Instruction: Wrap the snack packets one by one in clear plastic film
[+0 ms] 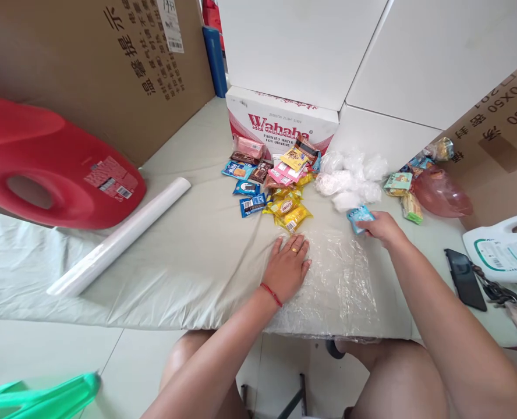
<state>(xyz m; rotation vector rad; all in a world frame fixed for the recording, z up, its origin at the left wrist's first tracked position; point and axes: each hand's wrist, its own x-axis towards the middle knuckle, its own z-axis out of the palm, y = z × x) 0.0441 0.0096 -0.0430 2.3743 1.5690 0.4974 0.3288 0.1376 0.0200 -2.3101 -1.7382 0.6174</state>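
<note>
My left hand (288, 269) lies flat, fingers spread, on the left edge of a sheet of clear plastic wrap (341, 279) spread over the table's front part. Between the fingers of my right hand (384, 227) is a small light-blue snack packet (360, 219), held above the sheet's far right corner. Just beyond my left fingertips sit yellow snack packets (290, 212). Blue packets (252, 205), a pink packet (248, 146) and brown packets are heaped around them. Several white plastic-wrapped bundles (350, 177) lie behind my right hand.
A Wahaha carton (282, 125) stands behind the snacks. At left are a plastic wrap roll (123, 235) and a red jug (57, 169). To the right lie more snacks (399, 183), a pinkish bag (442, 192), a phone (464, 279) and a white bottle (503, 247). Cardboard boxes (88, 70) flank the table.
</note>
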